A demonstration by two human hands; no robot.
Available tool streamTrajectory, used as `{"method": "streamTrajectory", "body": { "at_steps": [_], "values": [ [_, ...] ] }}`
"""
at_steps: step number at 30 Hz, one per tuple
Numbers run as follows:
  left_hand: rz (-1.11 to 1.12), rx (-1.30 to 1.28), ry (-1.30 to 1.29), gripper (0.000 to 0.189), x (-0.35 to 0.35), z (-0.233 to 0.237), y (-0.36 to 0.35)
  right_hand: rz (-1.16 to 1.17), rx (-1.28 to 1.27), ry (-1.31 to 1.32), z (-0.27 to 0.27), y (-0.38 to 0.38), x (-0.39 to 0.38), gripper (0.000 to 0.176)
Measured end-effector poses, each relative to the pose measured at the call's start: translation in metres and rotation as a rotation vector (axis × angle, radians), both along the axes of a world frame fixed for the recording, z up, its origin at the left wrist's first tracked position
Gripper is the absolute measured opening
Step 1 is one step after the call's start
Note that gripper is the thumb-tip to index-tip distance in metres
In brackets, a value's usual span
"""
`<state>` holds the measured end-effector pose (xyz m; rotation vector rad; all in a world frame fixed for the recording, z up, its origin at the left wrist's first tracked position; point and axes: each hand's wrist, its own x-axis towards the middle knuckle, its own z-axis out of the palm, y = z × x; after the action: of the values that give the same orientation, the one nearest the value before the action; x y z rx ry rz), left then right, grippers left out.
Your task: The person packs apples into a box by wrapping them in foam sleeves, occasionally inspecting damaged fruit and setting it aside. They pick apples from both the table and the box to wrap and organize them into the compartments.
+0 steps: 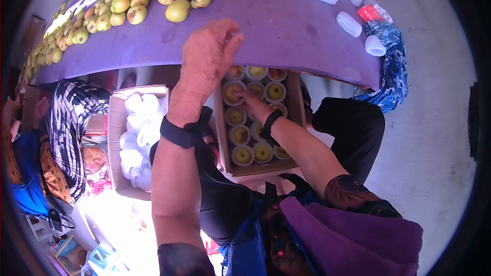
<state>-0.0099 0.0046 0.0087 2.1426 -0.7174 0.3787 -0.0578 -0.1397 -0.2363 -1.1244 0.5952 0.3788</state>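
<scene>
My left hand (208, 56) is raised above the near edge of the purple-covered table. Its fingers are bent and the thumb stands apart, with nothing visible in the grasp. Down in the cardboard box (219, 128), my right hand (254, 103) has its fingertips on an apple (232, 92) in a white foam net, in the left column. Several other netted apples, such as a yellow-green apple (263, 152), sit in rows in this box. My right hand and forearm hide part of the middle and right rows.
Loose yellow-green apples (177, 10) are heaped along the table's (276, 25) far and left side. Empty foam nets (349, 24) lie at its right end. A carton of white foam nets (138, 143) stands left of the apple box. Another person's patterned sleeve (69, 133) is at far left.
</scene>
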Motion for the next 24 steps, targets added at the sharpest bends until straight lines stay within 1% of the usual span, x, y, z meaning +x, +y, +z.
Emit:
{"method": "streamTrajectory", "body": {
  "at_steps": [2,5,7,8,10,13,19,24],
  "values": [
    [-0.007,0.038,-0.014,0.019,-0.001,0.0,-0.003,-0.037,-0.038,0.041,0.0,0.001,0.002,0.041],
    [-0.029,0.055,-0.013,0.019,-0.002,0.003,-0.007,-0.011,-0.01,0.0,-0.011,-0.003,0.004,0.042],
    [-0.072,0.054,-0.051,0.02,-0.001,0.001,-0.008,0.016,0.026,-0.029,-0.017,-0.004,0.002,0.045],
    [-0.081,0.057,-0.054,0.02,0.0,0.001,-0.009,0.007,0.028,-0.032,-0.012,-0.005,0.001,0.045],
    [-0.088,0.072,-0.054,0.02,0.001,0.001,-0.009,0.133,-0.085,-0.031,-0.001,-0.01,-0.001,0.051],
    [-0.083,0.08,-0.011,0.02,0.0,0.003,-0.008,0.177,-0.151,0.005,-0.013,-0.015,-0.001,0.056],
    [-0.069,0.114,-0.009,0.019,0.002,0.0,-0.007,0.129,-0.113,0.077,-0.024,-0.007,0.005,0.058],
    [-0.074,0.127,-0.013,0.019,0.004,0.001,-0.007,0.121,-0.109,0.077,-0.016,-0.006,0.004,0.058]
  ]
}}
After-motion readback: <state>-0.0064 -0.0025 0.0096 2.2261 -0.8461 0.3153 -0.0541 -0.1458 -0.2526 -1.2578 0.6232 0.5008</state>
